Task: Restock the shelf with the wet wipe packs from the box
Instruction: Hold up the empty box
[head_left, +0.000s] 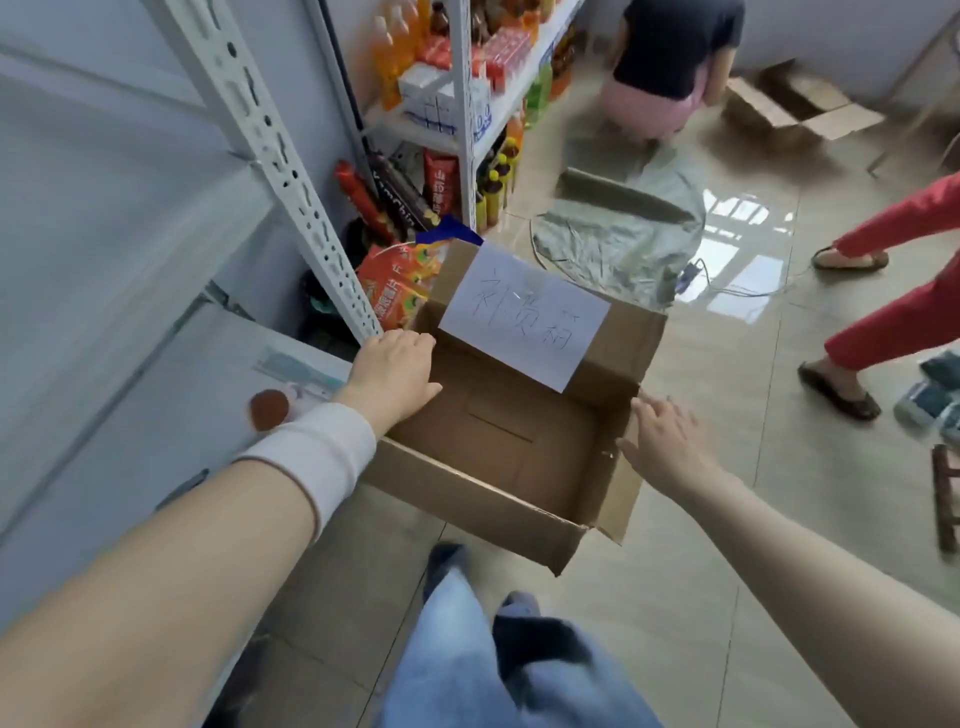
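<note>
An open cardboard box (519, 447) is in front of me, above the tiled floor, and I see nothing inside it. A white paper with handwriting (524, 317) is stuck on its far flap. My left hand (395, 371) grips the box's left rim, fingers curled over the edge. My right hand (665, 441) has spread, straight fingers at the box's right wall. On the white shelf (156, 415) at my left lie wet wipe packs (301, 371), partly hidden by my left wrist.
A white metal upright (291, 176) stands left of the box, with snack bags (395, 280) at its foot. A farther rack (467, 104) holds drinks and cartons. A person crouches at the back; another in red trousers (883, 322) walks on the right. Cardboard and plastic sheeting lie on the floor.
</note>
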